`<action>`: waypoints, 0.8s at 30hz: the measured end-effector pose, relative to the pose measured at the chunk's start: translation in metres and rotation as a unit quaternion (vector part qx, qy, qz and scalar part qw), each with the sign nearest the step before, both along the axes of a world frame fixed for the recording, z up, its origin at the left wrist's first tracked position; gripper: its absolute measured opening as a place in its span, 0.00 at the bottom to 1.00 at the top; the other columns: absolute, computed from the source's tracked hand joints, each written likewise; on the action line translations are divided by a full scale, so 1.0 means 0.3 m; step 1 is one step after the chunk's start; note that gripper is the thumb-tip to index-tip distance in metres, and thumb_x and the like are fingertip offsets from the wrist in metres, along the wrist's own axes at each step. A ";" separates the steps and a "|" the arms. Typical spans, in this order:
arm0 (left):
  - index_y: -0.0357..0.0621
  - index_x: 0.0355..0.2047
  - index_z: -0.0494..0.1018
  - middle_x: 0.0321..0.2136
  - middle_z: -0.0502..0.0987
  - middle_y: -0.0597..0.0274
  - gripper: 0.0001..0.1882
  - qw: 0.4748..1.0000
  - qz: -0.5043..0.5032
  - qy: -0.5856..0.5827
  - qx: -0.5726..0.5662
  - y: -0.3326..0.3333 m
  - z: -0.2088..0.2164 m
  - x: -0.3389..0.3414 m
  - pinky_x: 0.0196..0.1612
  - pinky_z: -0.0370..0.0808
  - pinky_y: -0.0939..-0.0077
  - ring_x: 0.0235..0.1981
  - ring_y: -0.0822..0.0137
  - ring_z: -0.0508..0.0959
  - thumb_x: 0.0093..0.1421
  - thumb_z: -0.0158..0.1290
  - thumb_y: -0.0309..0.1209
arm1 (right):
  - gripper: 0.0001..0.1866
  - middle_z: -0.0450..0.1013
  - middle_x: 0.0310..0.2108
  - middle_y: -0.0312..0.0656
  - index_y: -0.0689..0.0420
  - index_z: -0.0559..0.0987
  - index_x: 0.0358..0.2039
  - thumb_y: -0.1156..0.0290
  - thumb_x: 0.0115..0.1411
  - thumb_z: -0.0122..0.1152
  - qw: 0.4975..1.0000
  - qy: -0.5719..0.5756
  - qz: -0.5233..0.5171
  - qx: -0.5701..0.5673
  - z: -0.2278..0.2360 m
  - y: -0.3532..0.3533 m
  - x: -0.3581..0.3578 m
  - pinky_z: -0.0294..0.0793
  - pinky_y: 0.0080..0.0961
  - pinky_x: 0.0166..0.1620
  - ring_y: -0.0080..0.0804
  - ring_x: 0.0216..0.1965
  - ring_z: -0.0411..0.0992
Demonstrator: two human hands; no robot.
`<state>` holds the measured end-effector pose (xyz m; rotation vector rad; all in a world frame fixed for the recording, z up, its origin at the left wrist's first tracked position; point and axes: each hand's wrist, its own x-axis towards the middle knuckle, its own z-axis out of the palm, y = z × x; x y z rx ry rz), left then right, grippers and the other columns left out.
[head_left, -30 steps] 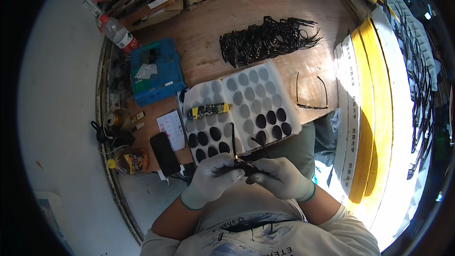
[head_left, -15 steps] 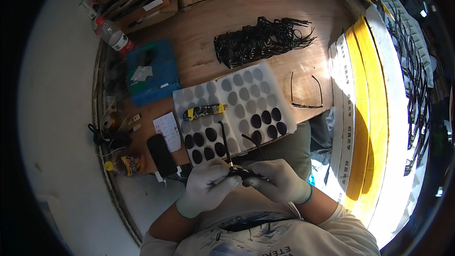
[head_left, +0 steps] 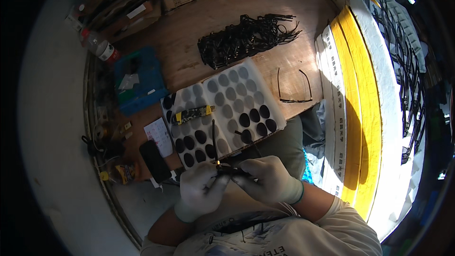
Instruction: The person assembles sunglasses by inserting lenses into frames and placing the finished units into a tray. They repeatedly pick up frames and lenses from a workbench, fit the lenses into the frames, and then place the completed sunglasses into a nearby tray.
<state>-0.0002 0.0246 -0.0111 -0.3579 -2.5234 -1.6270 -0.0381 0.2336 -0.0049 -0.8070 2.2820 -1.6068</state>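
Observation:
Both my hands wear white gloves and are near my lap. My left hand (head_left: 201, 189) pinches one side of a dark eyeglass frame (head_left: 229, 169). My right hand (head_left: 270, 180) grips its other side. The frame's two temples point away from me, over the near edge of a tray (head_left: 276, 113). Rows of dark oval lenses (head_left: 264, 111) lie in the tray, many under translucent white sheets. A camouflage-patterned tool (head_left: 193, 114) with yellow ends rests on the sheet. My fingers partly hide the frame's front.
Beyond the tray lies a pile of black eyeglass frames (head_left: 237, 42); one pair of glasses (head_left: 295, 99) stands to its right. At left are a blue bin (head_left: 156, 85), a phone (head_left: 155, 161), a paper (head_left: 159, 135) and bottles (head_left: 102, 47). White-and-yellow stacked boxes (head_left: 348, 114) border the right.
The whole view has shifted, so things sit further left. Dark lenses at the tray's far left corner now show uncovered. Both hands still hold the eyeglass frame, its front turned slightly.

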 end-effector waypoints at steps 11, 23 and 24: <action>0.37 0.40 0.80 0.30 0.80 0.52 0.07 0.998 -0.047 -0.026 -0.037 0.056 -0.088 -0.165 0.29 0.77 0.71 0.26 0.62 0.82 0.61 0.61 0.23 | 0.14 0.78 0.35 0.50 0.63 0.79 0.45 0.78 0.57 0.58 0.990 0.047 0.002 0.135 -0.131 0.099 -0.129 0.78 0.39 0.45 0.48 0.40 0.78; 0.37 0.54 0.77 0.34 0.78 0.64 0.18 0.892 0.248 -0.348 0.150 -0.208 -0.639 -1.138 0.38 0.75 0.76 0.32 0.73 0.76 0.66 0.51 0.29 | 0.30 0.74 0.59 0.50 0.60 0.76 0.59 0.76 0.53 0.59 0.842 0.106 -0.172 0.500 -0.586 0.534 -0.516 0.55 0.51 0.73 0.47 0.65 0.67; 0.37 0.53 0.77 0.34 0.78 0.64 0.18 0.890 0.239 -0.366 0.131 -0.205 -0.643 -1.167 0.36 0.74 0.76 0.31 0.73 0.75 0.66 0.51 0.29 | 0.32 0.72 0.61 0.51 0.59 0.74 0.61 0.76 0.52 0.60 0.843 0.091 -0.161 0.504 -0.543 0.512 -0.544 0.53 0.53 0.74 0.50 0.66 0.66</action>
